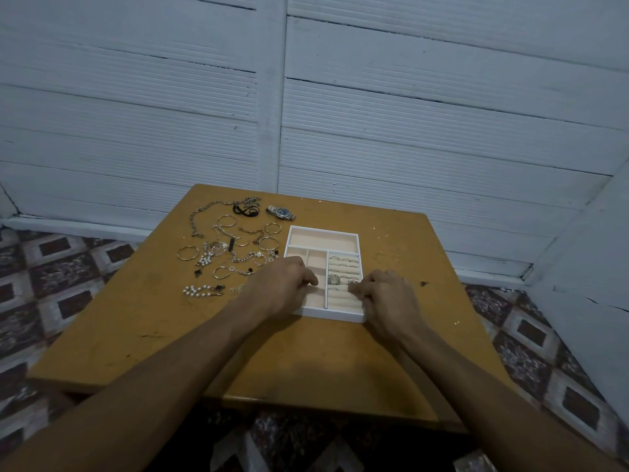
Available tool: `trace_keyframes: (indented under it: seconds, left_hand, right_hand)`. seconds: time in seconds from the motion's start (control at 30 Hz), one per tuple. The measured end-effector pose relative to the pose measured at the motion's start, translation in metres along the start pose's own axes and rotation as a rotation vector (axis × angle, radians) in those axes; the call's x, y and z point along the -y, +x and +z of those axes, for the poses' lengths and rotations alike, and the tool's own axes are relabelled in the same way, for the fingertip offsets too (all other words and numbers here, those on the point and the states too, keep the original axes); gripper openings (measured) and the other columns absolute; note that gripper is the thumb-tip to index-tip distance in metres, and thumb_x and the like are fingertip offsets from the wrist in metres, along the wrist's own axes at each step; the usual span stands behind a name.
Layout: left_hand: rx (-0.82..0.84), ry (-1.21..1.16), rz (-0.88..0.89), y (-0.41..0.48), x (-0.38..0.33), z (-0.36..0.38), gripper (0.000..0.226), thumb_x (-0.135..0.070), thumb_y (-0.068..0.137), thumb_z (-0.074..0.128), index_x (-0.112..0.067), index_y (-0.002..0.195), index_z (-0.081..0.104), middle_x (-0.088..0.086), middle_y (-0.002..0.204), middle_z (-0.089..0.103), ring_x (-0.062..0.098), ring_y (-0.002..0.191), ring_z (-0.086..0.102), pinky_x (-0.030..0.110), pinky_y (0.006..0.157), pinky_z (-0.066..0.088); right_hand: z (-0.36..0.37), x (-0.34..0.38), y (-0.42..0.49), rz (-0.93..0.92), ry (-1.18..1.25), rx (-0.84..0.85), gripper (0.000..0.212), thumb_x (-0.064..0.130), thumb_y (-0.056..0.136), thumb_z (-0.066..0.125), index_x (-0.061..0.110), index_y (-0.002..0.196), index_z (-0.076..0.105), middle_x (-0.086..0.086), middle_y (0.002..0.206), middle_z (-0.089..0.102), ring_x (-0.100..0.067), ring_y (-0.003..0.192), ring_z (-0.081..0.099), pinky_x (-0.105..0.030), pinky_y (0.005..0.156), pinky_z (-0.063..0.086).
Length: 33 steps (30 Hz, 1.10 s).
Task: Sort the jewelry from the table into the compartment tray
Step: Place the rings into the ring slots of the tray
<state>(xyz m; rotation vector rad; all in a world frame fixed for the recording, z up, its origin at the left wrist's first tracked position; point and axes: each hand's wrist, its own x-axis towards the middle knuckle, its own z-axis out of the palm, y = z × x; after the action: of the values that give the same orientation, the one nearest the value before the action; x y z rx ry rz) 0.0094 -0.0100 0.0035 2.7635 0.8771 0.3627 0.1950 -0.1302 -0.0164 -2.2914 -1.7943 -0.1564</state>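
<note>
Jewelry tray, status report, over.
Left hand rests on white compartment tray. Right hand pinches silver ring over beige ring rolls. Silver jewelry pile unsorted on brown wooden table. Nothing blocking.

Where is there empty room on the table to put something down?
The near table between the forearms and the front edge is bare, and so is the front left corner below the pearl bracelet. Right of the tray lie only two small rings. Left of the tray it is crowded with chains and hoops.
</note>
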Motion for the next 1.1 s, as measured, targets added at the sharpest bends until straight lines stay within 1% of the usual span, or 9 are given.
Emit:
trace_keyframes:
  seconds: [0.17,0.27,0.4,0.53,0.63,0.77,0.9,1.0,1.1]
  left_hand:
    - [-0.002,-0.008,0.001,0.007,-0.003,-0.001,0.028,-0.022,0.096,0.051,-0.026,0.119,0.068,-0.003,0.113,0.061,0.018,0.105,0.056,0.031,0.081,0.047]
    - [-0.014,-0.009,0.015,0.015,-0.008,-0.001,0.029,-0.026,0.095,0.051,-0.028,0.118,0.068,-0.004,0.109,0.061,0.017,0.103,0.057,0.031,0.079,0.049]
    - [-0.020,-0.031,0.010,0.038,-0.023,-0.003,0.032,-0.034,0.094,0.053,-0.028,0.123,0.064,-0.004,0.115,0.060,0.016,0.107,0.055,0.033,0.082,0.048]
    - [-0.077,-0.037,0.065,0.078,-0.044,-0.002,0.031,-0.038,0.093,0.056,-0.026,0.120,0.066,-0.002,0.111,0.061,0.019,0.105,0.056,0.035,0.084,0.049]
    - [-0.018,-0.055,0.055,0.110,-0.062,0.006,0.029,-0.040,0.092,0.059,-0.025,0.115,0.069,-0.001,0.110,0.066,0.019,0.102,0.058,0.034,0.084,0.049]
    - [0.085,0.011,0.005,0.148,-0.079,0.028,0.031,-0.041,0.088,0.064,-0.022,0.113,0.070,0.002,0.114,0.068,0.022,0.105,0.060,0.035,0.089,0.051]
    - [0.162,0.098,-0.066,0.176,-0.085,0.048,0.036,-0.039,0.089,0.064,-0.016,0.116,0.068,0.006,0.115,0.067,0.025,0.106,0.061,0.038,0.090,0.052]
    - [0.153,0.105,-0.103,0.187,-0.084,0.064,0.039,-0.040,0.090,0.062,-0.013,0.118,0.064,0.008,0.116,0.066,0.026,0.106,0.060,0.041,0.091,0.052]
    - [0.139,0.088,-0.122,0.190,-0.083,0.073,0.040,-0.040,0.090,0.063,-0.013,0.119,0.062,0.009,0.117,0.065,0.027,0.106,0.059,0.041,0.091,0.052]
  right_hand:
    - [-0.009,-0.012,-0.003,0.101,0.274,-0.106,0.026,0.018,0.093,0.053,0.019,0.111,0.072,0.001,0.110,0.071,-0.016,0.098,0.058,-0.037,0.085,0.049]
    - [-0.019,-0.027,-0.002,0.213,0.364,-0.141,0.026,0.013,0.092,0.053,0.014,0.110,0.072,-0.001,0.113,0.070,-0.012,0.100,0.059,-0.032,0.089,0.051]
    - [-0.023,-0.055,-0.002,0.320,0.393,-0.150,0.022,0.013,0.093,0.055,0.017,0.105,0.073,0.002,0.111,0.070,-0.008,0.093,0.057,-0.025,0.080,0.047]
    - [-0.027,-0.077,-0.010,0.401,0.449,-0.130,0.020,0.016,0.094,0.055,0.021,0.100,0.073,0.005,0.104,0.069,-0.010,0.089,0.060,-0.028,0.076,0.051]
    - [-0.027,-0.089,-0.015,0.426,0.457,-0.108,0.019,0.017,0.094,0.054,0.022,0.099,0.072,0.007,0.099,0.068,-0.010,0.081,0.062,-0.029,0.072,0.053]
    - [-0.029,-0.100,-0.018,0.402,0.461,-0.076,0.017,0.018,0.095,0.056,0.021,0.101,0.072,0.010,0.098,0.065,-0.005,0.089,0.058,-0.021,0.075,0.045]
    - [-0.027,-0.110,-0.022,0.393,0.465,-0.043,0.016,0.020,0.093,0.057,0.025,0.099,0.071,0.010,0.099,0.067,-0.006,0.091,0.059,-0.028,0.078,0.051]
    - [-0.025,-0.116,-0.025,0.383,0.465,-0.012,0.017,0.019,0.093,0.056,0.026,0.099,0.071,0.011,0.103,0.067,-0.004,0.092,0.059,-0.029,0.080,0.052]
    - [-0.025,-0.121,-0.029,0.374,0.479,0.002,0.018,0.017,0.094,0.056,0.024,0.100,0.071,0.014,0.104,0.063,-0.003,0.094,0.057,-0.021,0.076,0.045]
